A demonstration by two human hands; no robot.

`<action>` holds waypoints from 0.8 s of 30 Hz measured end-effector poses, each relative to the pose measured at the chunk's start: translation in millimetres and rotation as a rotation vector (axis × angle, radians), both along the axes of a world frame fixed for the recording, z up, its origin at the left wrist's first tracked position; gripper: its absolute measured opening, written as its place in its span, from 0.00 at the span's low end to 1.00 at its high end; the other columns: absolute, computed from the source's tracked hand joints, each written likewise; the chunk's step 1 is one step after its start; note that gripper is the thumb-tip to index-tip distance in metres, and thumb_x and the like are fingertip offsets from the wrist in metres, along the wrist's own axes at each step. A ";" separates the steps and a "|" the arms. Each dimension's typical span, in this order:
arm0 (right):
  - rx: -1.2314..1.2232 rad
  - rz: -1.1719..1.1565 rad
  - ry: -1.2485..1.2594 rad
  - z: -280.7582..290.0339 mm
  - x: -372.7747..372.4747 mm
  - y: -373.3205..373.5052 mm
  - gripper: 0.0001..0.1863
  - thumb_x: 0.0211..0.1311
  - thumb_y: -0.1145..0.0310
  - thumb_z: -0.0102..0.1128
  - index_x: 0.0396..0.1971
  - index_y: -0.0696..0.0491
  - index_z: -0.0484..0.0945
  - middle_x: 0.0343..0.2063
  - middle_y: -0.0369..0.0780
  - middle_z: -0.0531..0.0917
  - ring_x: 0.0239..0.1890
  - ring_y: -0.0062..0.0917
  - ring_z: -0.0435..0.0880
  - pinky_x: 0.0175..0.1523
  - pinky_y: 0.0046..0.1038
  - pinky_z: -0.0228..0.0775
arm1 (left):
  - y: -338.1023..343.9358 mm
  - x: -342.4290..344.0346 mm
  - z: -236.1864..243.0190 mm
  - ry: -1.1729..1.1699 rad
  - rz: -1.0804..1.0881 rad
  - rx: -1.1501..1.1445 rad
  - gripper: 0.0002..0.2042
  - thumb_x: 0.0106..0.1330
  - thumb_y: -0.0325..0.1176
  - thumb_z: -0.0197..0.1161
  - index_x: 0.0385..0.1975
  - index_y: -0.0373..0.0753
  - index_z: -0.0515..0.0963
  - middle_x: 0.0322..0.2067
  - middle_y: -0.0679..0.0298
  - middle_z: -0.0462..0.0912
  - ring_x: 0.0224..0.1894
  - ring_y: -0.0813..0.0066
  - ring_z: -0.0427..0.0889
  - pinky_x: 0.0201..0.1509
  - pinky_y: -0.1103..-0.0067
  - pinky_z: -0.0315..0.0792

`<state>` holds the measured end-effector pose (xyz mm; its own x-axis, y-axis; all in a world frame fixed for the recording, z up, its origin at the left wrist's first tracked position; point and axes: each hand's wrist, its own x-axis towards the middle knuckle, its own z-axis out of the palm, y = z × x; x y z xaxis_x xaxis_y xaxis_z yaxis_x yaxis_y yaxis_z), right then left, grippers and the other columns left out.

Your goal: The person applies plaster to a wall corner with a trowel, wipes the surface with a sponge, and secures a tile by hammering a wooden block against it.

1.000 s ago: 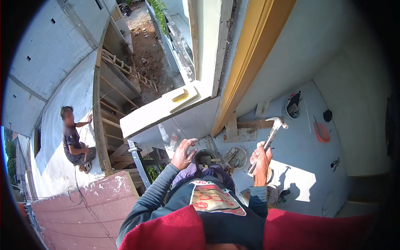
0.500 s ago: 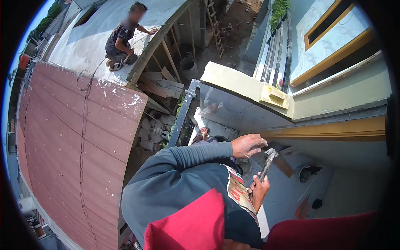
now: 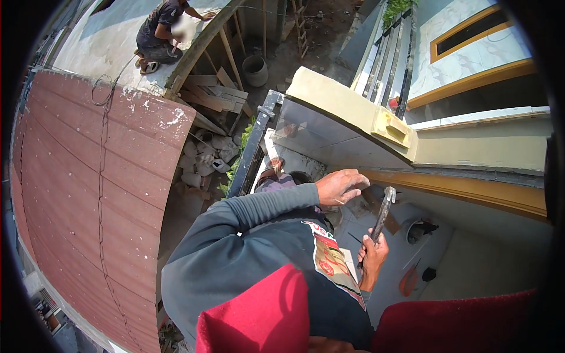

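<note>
My left hand (image 3: pixel 340 187), in a grey sleeve, reaches across in front of my body with its fingers curled. A thin pale stick-like thing (image 3: pixel 340 202) shows at the underside of its fingers, too small to name. Lower and to the right, my right hand (image 3: pixel 373 252) is wrapped round the dark handle of a hammer (image 3: pixel 384 216). The hammer stands nearly upright with its pale metal head at the top, to the right of my left fingers and apart from them.
A cream-topped wall (image 3: pixel 329 94) with a yellow float-like block (image 3: pixel 391 128) on it stands ahead. On the tiled floor below sits a bucket (image 3: pixel 416 231). Left lie a red-brown metal roof (image 3: pixel 112 176) and another person (image 3: pixel 158 34) crouching on a slab. A black metal rail (image 3: pixel 253 147) runs nearby.
The whole view has shifted. My left hand sits slightly higher and further left in the picture. The hammer head has risen, and the hammer stands more upright in my right hand.
</note>
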<state>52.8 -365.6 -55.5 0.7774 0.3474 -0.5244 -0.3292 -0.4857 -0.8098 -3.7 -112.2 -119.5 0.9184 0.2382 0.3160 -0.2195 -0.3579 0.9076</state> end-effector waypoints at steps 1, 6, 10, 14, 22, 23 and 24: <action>0.077 -0.029 0.006 15.6 5.8 0.7 0.16 0.64 0.68 0.61 0.48 0.59 0.72 0.16 0.31 0.69 0.12 0.12 0.65 0.16 0.17 0.57 | 3.1 10.4 12.5 -0.031 0.004 -0.001 0.14 0.65 0.30 0.61 0.50 0.38 0.74 0.40 0.54 0.77 0.45 0.53 0.78 0.52 0.66 0.72; 0.198 0.045 -0.296 84.9 23.4 26.5 0.18 0.68 0.62 0.59 0.49 0.59 0.72 0.17 0.32 0.70 0.13 0.11 0.67 0.15 0.15 0.57 | 46.7 37.0 71.9 -0.158 0.072 -0.050 0.16 0.62 0.28 0.65 0.51 0.37 0.76 0.38 0.58 0.79 0.40 0.65 0.80 0.45 0.72 0.74; -0.019 0.037 -0.357 140.1 47.2 17.2 0.16 0.67 0.61 0.60 0.44 0.59 0.77 0.19 0.30 0.72 0.18 0.10 0.68 0.21 0.17 0.59 | 63.8 85.5 128.2 -0.365 0.161 0.072 0.18 0.61 0.29 0.66 0.51 0.36 0.77 0.39 0.59 0.79 0.40 0.70 0.79 0.44 0.75 0.74; -0.236 0.219 -0.448 178.4 69.6 5.6 0.14 0.65 0.61 0.58 0.36 0.59 0.75 0.18 0.31 0.71 0.19 0.13 0.68 0.24 0.21 0.60 | 59.2 128.2 176.4 -0.440 0.152 0.133 0.25 0.58 0.35 0.70 0.55 0.38 0.73 0.41 0.55 0.75 0.44 0.63 0.77 0.47 0.69 0.73; -0.510 0.304 -0.393 266.7 117.7 26.9 0.18 0.67 0.58 0.56 0.23 0.55 0.72 0.15 0.30 0.70 0.12 0.12 0.67 0.13 0.19 0.57 | 48.9 216.3 218.0 -0.611 0.195 0.369 0.49 0.49 0.51 0.74 0.68 0.42 0.52 0.53 0.40 0.59 0.59 0.43 0.59 0.64 0.53 0.60; -0.543 0.309 -0.390 272.7 122.1 31.2 0.17 0.68 0.59 0.56 0.25 0.57 0.73 0.17 0.32 0.70 0.13 0.13 0.68 0.14 0.20 0.58 | 46.5 225.0 226.5 -0.638 0.194 0.394 0.52 0.47 0.52 0.75 0.69 0.45 0.48 0.54 0.38 0.56 0.60 0.40 0.56 0.63 0.50 0.59; -0.576 0.315 -0.384 277.8 125.1 35.2 0.17 0.68 0.59 0.56 0.28 0.60 0.75 0.19 0.34 0.71 0.14 0.15 0.69 0.15 0.21 0.59 | 42.2 231.9 233.2 -0.649 0.188 0.391 0.52 0.47 0.52 0.75 0.69 0.45 0.48 0.54 0.38 0.56 0.60 0.40 0.56 0.63 0.50 0.59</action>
<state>177.9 -330.4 222.3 0.8514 0.3365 -0.4023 0.1490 -0.8907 -0.4296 228.1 -70.0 113.7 0.4760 0.1315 0.8696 -0.5678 -0.7091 0.4180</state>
